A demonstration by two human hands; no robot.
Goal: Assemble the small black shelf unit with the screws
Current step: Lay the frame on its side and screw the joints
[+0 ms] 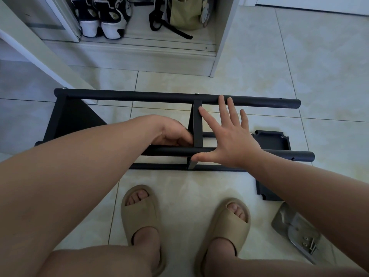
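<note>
Roughly at the centre of the view, the small black shelf unit (139, 96) lies on its side on the tiled floor (259, 66), its long poles running from 9 to 3 o'clock. A cross panel (197, 126) stands between the far pole and the near pole (279, 154).

The left hand (173, 132) comes in from 8 o'clock and sits against the left face of that panel, just above the near pole. Its fingers curl round the panel's lower end, the fingertips hidden behind it.

The right hand (229, 140) comes in from 4 o'clock and lies released, fingers straight and spread, over the gap just right of the panel. Its thumb tip meets the near pole, its index fingertip touches the panel's upper end, and its middle fingertip reaches the far pole.

At 3 o'clock, beyond the near pole, lies a loose black shelf panel (273, 139). At 4 to 5 o'clock a metal tray (287, 220) holds the screws (311, 244), well apart from both hands.
</note>
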